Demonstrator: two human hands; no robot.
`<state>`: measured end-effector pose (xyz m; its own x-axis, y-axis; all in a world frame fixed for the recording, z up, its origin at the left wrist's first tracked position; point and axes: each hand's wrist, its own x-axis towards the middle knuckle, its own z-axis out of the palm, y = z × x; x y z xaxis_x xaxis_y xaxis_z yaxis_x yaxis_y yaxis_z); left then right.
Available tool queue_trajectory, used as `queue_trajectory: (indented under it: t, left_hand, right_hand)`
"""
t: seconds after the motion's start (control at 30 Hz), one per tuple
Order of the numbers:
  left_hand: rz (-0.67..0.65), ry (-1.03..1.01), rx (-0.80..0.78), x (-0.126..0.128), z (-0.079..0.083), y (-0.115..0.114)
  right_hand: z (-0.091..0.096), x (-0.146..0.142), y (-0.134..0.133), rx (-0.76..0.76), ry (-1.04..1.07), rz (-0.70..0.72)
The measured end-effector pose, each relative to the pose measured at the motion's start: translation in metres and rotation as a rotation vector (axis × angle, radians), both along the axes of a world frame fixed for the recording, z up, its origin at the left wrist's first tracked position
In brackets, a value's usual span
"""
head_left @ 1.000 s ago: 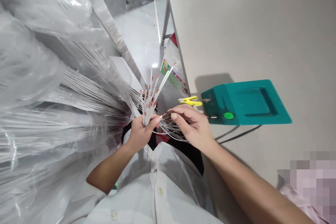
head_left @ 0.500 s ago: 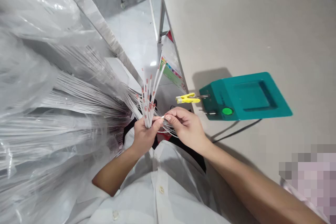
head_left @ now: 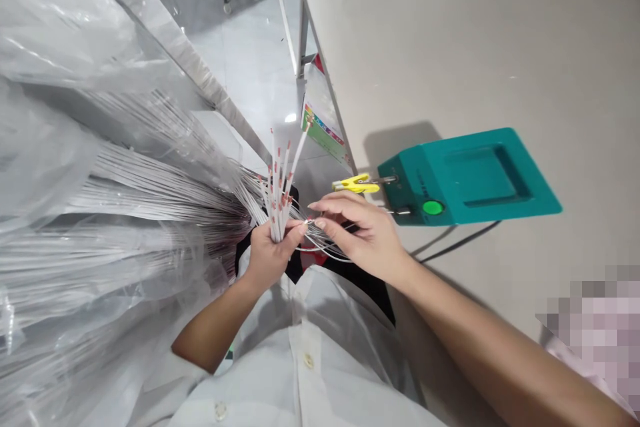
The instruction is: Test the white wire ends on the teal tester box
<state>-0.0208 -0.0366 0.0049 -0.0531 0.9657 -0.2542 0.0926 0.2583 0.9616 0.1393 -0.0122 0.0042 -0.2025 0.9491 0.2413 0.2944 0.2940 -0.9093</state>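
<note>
My left hand (head_left: pixel 270 250) is closed around a bundle of white wires (head_left: pixel 277 217) whose red and copper-coloured ends point up and away from me. Between its thumb and forefinger, a short wire end (head_left: pixel 309 221) sticks out to the right. My right hand (head_left: pixel 367 230) is beside that end, its thumb and fingers apart with nothing visible between them. Whether its thumb tip touches the wire end is hard to make out. More wires loop below my hands over my lap. Just beyond my right hand, a yellow clip (head_left: pixel 355 183) is attached to a green tester box (head_left: pixel 480 177).
Large wire bundles in clear plastic (head_left: pixel 150 173) hang along a rail at my left. The table (head_left: pixel 450 33) is on the right, with a black cable (head_left: pixel 460 240) running from the box. A printed bag (head_left: pixel 325 130) stands on the floor. A blurred person is at lower right.
My right thumb and fingers have parted from their pinch at the wire end. My left hand keeps its grip on the bundle. The view has shifted slightly.
</note>
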Motion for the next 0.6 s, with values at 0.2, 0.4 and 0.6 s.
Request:
queue_trajectory:
  t: [0.2, 0.4, 0.6]
  left_hand:
    - [-0.254, 0.054, 0.027, -0.012, 0.000, 0.004]
    - [-0.335, 0.129, 0.092, -0.017, -0.007, 0.000]
    - [-0.363, 0.281, 0.147, -0.012, -0.010, -0.007]
  right_hand:
    - [0.006, 0.008, 0.007, 0.050, -0.136, 0.324]
    - [0.006, 0.006, 0.003, -0.099, -0.099, 0.292]
    - [-0.004, 0.002, -0.002, -0.490, 0.012, 0.126]
